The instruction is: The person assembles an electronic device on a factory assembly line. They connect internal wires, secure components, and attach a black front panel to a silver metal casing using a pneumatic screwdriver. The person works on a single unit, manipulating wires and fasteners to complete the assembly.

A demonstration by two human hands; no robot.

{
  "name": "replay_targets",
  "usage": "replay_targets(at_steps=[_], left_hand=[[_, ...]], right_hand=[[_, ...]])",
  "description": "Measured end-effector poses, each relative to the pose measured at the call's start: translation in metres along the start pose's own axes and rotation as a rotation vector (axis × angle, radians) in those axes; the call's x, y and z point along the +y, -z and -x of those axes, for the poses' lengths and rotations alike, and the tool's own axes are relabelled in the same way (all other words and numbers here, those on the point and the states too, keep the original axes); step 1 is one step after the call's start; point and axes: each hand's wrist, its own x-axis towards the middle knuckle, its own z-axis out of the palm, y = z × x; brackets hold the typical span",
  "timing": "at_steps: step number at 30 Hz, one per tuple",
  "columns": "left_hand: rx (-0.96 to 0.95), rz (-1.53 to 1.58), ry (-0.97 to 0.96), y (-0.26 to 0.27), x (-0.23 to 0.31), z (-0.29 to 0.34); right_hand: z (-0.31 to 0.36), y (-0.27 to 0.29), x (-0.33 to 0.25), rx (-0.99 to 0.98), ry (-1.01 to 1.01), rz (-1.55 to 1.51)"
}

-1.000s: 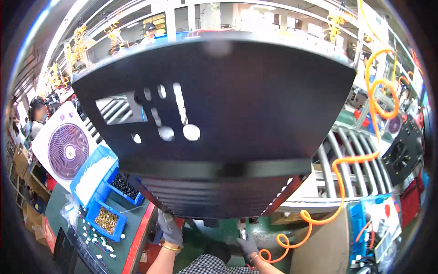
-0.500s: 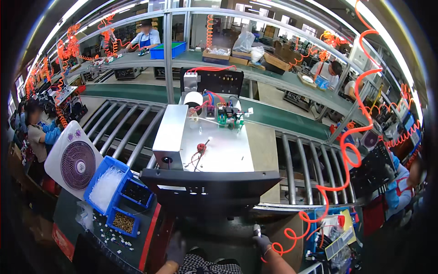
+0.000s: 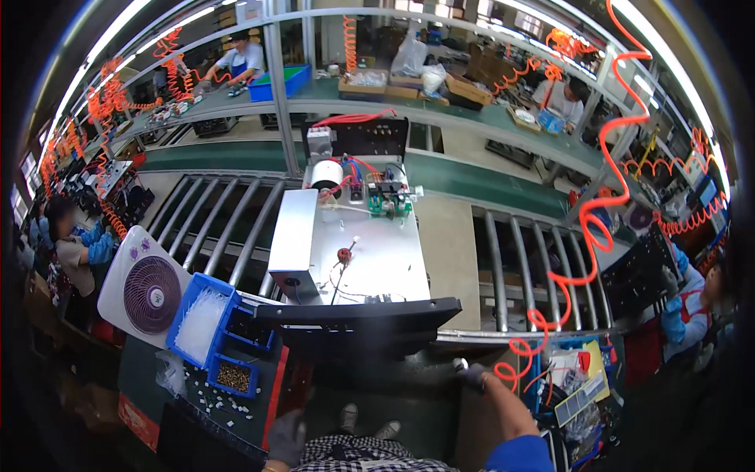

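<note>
My right hand (image 3: 474, 377), in a grey glove, is closed around a silver-tipped air screwdriver (image 3: 460, 364) joined to an orange coiled hose. It is below and right of a black front panel (image 3: 358, 324), apart from it. My left hand (image 3: 285, 436), also gloved, hangs low beside the checked apron (image 3: 362, 452); its fingers look loose, with nothing seen in them. Behind the panel lies a bare metal chassis (image 3: 377, 271) carrying a silver box (image 3: 293, 236), a white cylinder (image 3: 326, 174), a green circuit board (image 3: 388, 206) and a red wire-wound ring (image 3: 344, 255).
The chassis sits over a roller conveyor (image 3: 515, 271). At left stand a fan (image 3: 149, 291) and blue bins, one with brass-coloured screws (image 3: 233, 376). The orange hose (image 3: 586, 216) hangs at right above a parts tray (image 3: 578, 385). Co-workers sit on both sides and across.
My right hand has risen and moved right with the air screwdriver. My left hand has shifted slightly left. The view has tilted, and the front panel now shows less of its face.
</note>
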Motion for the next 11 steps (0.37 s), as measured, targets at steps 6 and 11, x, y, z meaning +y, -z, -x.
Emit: replay_targets(at_steps=[6,11], left_hand=[[0.662,0.231,-0.101,0.083,0.085,-0.133],[0.707,0.529,-0.346,0.101,0.136,-0.200]], right_hand=[[0.026,0.061,-0.043,-0.028,0.173,0.157],[0.061,0.105,-0.073,-0.095,-0.084,0.273]])
